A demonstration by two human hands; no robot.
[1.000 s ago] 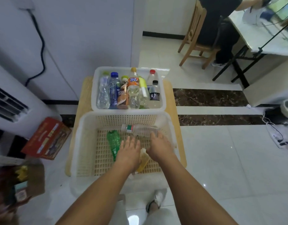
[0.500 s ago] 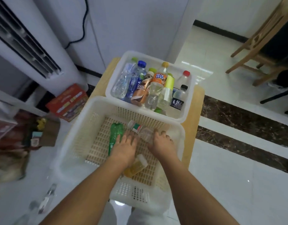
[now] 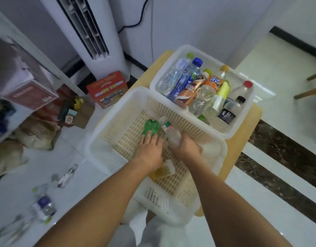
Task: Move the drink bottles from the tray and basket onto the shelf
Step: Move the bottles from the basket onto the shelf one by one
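Observation:
A white slatted basket (image 3: 107,139) stands on a low wooden table. In it lie a green bottle (image 3: 151,126), a clear bottle with a red-green label (image 3: 169,131) and a yellowish bottle (image 3: 164,171). My left hand (image 3: 150,150) lies flat over the near end of the green bottle. My right hand (image 3: 185,148) is closed around the clear bottle's body. Behind the basket a white tray (image 3: 246,122) holds several upright drink bottles (image 3: 198,90). A white shelf surface (image 3: 16,186) at lower left carries a few bottles (image 3: 44,206).
A tall white air conditioner (image 3: 93,36) stands at the back left with a red box (image 3: 107,90) at its foot. Cardboard boxes and bags (image 3: 36,134) crowd the floor at left. Chair legs (image 3: 309,90) show at the right edge.
The view has swung left and down. Both hands reached further into the basket: the left now rests on the green bottle, the right has closed on the clear bottle.

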